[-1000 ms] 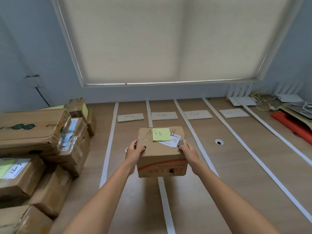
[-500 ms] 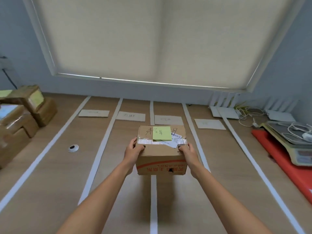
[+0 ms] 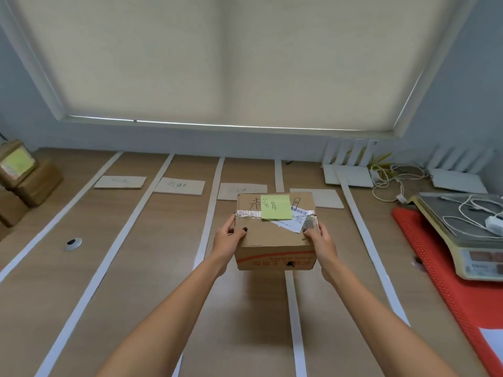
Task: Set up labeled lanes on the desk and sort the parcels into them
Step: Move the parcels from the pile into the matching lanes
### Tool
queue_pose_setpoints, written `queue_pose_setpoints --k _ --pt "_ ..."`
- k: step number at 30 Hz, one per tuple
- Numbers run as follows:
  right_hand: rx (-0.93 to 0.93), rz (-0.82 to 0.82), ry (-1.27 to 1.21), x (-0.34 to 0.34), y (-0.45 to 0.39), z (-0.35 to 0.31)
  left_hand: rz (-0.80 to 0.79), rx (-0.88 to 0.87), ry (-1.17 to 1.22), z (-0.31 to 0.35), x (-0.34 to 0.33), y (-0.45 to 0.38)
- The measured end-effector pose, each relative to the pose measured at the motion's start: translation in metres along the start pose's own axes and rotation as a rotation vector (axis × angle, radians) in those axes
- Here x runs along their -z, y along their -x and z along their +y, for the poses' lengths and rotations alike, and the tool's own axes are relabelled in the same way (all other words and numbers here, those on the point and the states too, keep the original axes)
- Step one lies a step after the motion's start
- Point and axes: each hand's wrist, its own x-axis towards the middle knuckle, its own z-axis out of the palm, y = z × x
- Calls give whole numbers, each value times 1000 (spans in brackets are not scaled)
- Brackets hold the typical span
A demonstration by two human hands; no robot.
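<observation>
A brown cardboard parcel (image 3: 272,240) with a green sticky note (image 3: 275,210) and a white shipping label on top hangs above the desk, over the white tape strip (image 3: 295,308) between the two rightmost lanes. My left hand (image 3: 228,240) grips its left side and my right hand (image 3: 317,242) grips its right side, thumbs on the lid. Several white tape strips divide the wooden desk (image 3: 152,268) into lanes. A paper label lies at the far end of each lane, such as the label (image 3: 119,182) at far left and the label (image 3: 326,198) behind the parcel.
More parcels (image 3: 19,180) are stacked at the left edge. A weighing scale (image 3: 462,235) with white cables on it sits on a red mat (image 3: 446,281) at the right. White routers (image 3: 351,170) stand by the back wall. A round grommet (image 3: 72,244) sits in the desk.
My view has swung to the right: the parcel stack slid towards the left edge and the scale and red mat came in. The parcel, still held in both hands, now hangs over lanes further right.
</observation>
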Motion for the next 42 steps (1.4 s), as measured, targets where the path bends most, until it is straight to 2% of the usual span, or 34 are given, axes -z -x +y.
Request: queue_pose_setpoints --k 5,9,18,23,30,33,39,42 --pt "-10 108 -123 65 -62 -8 -67 -27 -70 17 -81 -42" --pt "-15 122 -146 103 -121 -6 -110 -6 -92 19 -129 -85" --pt "-42 161 -73 135 -216 26 -169 56 -162 -8 -190 -154" --pt "-34 143 16 134 -229 48 -162 69 -201 -25 -201 -168" --pt "-9 106 100 135 -229 41 -129 54 -237 -25 -202 -172" --pt "-24 147 142 138 -221 34 -118 40 -256 -17 -197 -166" --pt "120 254 315 139 -189 6 -52 -6 -285 11 -175 -141" --pt "194 191 292 123 -160 -10 -54 -51 -278 24 -165 -117"
